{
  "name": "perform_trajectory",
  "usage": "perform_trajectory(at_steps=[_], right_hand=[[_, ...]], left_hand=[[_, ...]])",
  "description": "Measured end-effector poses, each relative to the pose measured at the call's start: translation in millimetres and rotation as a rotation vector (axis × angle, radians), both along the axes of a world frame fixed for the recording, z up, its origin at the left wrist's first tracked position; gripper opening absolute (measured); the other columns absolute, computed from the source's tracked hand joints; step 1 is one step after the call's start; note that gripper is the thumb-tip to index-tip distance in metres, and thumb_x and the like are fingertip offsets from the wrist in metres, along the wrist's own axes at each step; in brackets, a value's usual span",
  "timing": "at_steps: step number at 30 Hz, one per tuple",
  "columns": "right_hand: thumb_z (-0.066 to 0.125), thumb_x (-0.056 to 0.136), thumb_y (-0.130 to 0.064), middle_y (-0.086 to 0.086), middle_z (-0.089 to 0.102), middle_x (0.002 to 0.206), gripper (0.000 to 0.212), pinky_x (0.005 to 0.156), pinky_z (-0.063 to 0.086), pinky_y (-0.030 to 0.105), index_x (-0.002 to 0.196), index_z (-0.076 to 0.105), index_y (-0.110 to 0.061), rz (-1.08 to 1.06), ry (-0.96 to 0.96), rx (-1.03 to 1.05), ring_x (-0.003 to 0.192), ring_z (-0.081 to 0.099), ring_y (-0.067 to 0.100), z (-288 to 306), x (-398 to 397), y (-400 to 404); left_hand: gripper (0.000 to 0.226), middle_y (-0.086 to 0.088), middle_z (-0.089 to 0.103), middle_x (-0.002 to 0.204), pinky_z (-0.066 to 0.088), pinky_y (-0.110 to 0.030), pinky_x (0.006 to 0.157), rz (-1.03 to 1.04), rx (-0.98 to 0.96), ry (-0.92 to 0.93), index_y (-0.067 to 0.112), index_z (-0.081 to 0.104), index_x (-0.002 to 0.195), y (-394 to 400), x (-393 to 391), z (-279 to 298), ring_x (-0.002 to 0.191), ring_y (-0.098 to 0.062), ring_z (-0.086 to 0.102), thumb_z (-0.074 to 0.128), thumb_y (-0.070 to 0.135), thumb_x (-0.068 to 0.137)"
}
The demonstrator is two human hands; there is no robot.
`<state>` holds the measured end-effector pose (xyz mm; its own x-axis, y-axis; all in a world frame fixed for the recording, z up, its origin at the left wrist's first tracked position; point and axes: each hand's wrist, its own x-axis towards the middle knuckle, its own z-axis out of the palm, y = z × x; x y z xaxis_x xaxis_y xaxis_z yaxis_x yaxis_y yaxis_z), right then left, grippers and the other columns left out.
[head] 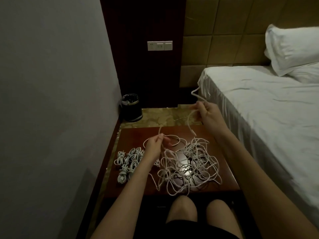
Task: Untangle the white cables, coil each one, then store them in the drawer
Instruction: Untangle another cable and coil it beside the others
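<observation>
crowding the nightstand (222, 144): coiled cables (127, 161), tangled cables (188, 166), both hands' fingers (161, 136) pinching strands

Left hand (154, 144): I have it low and forward, forearm bare, fingers curled, thumb and forefinger pinching a white cable (170, 135). Right hand (208, 112): raised higher and further out, arm extended, fingers curled round the same kind of cable. Both knees bare at bottom of view.
</observation>
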<state>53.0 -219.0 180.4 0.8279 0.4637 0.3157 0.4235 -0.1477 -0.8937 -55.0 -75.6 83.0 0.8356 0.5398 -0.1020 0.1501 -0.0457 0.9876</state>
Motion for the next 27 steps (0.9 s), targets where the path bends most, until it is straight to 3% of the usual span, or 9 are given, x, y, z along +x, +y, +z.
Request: perform_trajectory(at_steps=[3, 7, 10, 13, 16, 18, 20, 24, 27], right_hand=[[0.048, 0.1, -0.016, 0.011, 0.066, 0.08, 0.025, 0.063, 0.046, 0.035, 0.114, 0.066, -0.007, 0.082, 0.114, -0.294, 0.066, 0.057, 0.022, -32, -3, 1], [0.05, 0.099, -0.013, 0.005, 0.063, 0.082, 0.015, 0.057, 0.048, 0.019, 0.107, 0.061, -0.019, 0.316, 0.157, -0.45, 0.066, 0.059, 0.014, -46, -24, 17], [0.05, 0.099, -0.014, 0.009, 0.06, 0.075, 0.021, 0.06, 0.046, 0.029, 0.083, 0.063, -0.017, 0.314, 0.143, -0.367, 0.063, 0.055, 0.019, -46, -28, 29], [0.047, 0.101, -0.018, 0.011, 0.058, 0.071, 0.026, 0.062, 0.042, 0.039, 0.084, 0.065, -0.009, 0.196, 0.141, -0.216, 0.062, 0.052, 0.025, -39, -19, 27], [0.045, 0.101, -0.011, 0.0, 0.061, 0.064, 0.025, 0.06, 0.046, 0.026, 0.084, 0.063, -0.01, 0.2, 0.172, -0.002, 0.058, 0.059, 0.013, -22, -16, 19], [0.045, 0.1, -0.007, -0.005, 0.06, 0.061, 0.025, 0.054, 0.045, 0.014, 0.084, 0.063, -0.009, 0.232, 0.166, 0.093, 0.055, 0.059, -0.001, -8, -17, 17], [0.046, 0.099, -0.004, 0.001, 0.058, 0.067, 0.021, 0.053, 0.047, 0.013, 0.088, 0.065, -0.004, 0.236, 0.15, 0.15, 0.057, 0.059, -0.001, 2, -17, 19], [0.047, 0.098, -0.002, -0.004, 0.06, 0.062, 0.02, 0.056, 0.05, 0.018, 0.09, 0.065, -0.003, 0.206, 0.178, 0.277, 0.059, 0.06, 0.004, 14, -17, 19], [0.049, 0.098, -0.007, -0.001, 0.064, 0.066, 0.02, 0.056, 0.051, 0.021, 0.09, 0.068, -0.009, 0.09, 0.105, 0.253, 0.063, 0.063, 0.007, 11, -15, 9]], left_hand=[[0.036, -0.006, 0.067, 0.082, 0.056, -0.04, 0.08, 0.06, -0.058, -0.112, 0.013, 0.062, 0.085, 4, 6, 33, 0.081, -0.02, 0.065, 0.035, 0.025, 0.105], [0.034, -0.007, 0.067, 0.083, 0.057, -0.027, 0.063, -0.012, -0.041, -0.25, 0.012, 0.064, 0.087, -3, 17, 73, 0.075, -0.016, 0.065, 0.038, 0.026, 0.105], [0.032, -0.008, 0.069, 0.093, 0.056, -0.022, 0.063, -0.092, -0.081, -0.314, 0.01, 0.065, 0.091, -10, 18, 88, 0.086, -0.016, 0.068, 0.041, 0.026, 0.104], [0.028, -0.002, 0.069, 0.091, 0.057, -0.027, 0.072, 0.016, -0.128, -0.427, 0.014, 0.066, 0.093, -11, 13, 78, 0.087, -0.017, 0.068, 0.045, 0.031, 0.102], [0.037, 0.002, 0.067, 0.108, 0.048, -0.035, 0.09, 0.021, -0.062, -0.317, 0.023, 0.063, 0.107, -11, 7, 47, 0.103, -0.016, 0.063, 0.051, 0.054, 0.092], [0.041, 0.004, 0.063, 0.118, 0.041, -0.025, 0.085, -0.14, 0.02, -0.159, 0.022, 0.058, 0.119, -18, 5, 25, 0.108, -0.009, 0.057, 0.049, 0.052, 0.093], [0.036, 0.005, 0.063, 0.119, 0.043, -0.02, 0.081, -0.281, 0.075, -0.071, 0.02, 0.056, 0.124, -24, 4, 7, 0.108, -0.006, 0.058, 0.049, 0.044, 0.097], [0.027, -0.005, 0.07, 0.104, 0.05, -0.017, 0.08, -0.268, 0.19, 0.011, 0.009, 0.067, 0.106, -25, 9, -15, 0.089, -0.002, 0.064, 0.045, 0.023, 0.102], [0.025, -0.009, 0.072, 0.098, 0.057, -0.04, 0.076, -0.06, 0.005, -0.008, 0.017, 0.067, 0.092, -20, 10, -9, 0.085, -0.019, 0.069, 0.044, 0.018, 0.102]])
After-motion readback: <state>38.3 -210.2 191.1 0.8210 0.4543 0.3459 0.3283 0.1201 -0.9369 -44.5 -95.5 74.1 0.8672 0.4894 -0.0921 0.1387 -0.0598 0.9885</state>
